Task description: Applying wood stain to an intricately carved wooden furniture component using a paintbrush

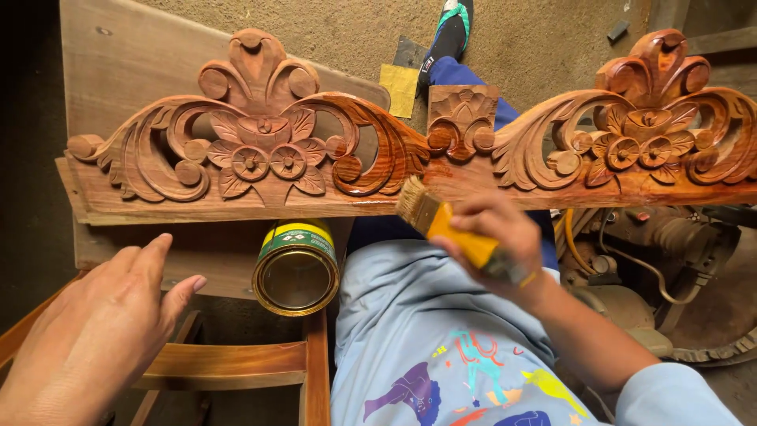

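The right hand [493, 233], right of centre in the frame, is closed around the yellow handle of a paintbrush [449, 229], whose pale bristles press against the lower edge of the carved wooden panel [378, 170] near its middle. The panel runs across the whole upper half of the frame, a long crest of scrolls, leaves and small flowers with a fan-shaped crown at each end and a small square floral block in the centre. Its right part and the scroll just left of the brush gleam wet and reddish-orange; the far left part looks duller and paler brown. The left hand [95, 331], at the lower left, is open with fingers spread, holding nothing, hovering above a wooden chair frame [236, 363]. Between the hands, an open tin can [296, 268] with a green and yellow label lies tipped toward the camera, just below the panel.
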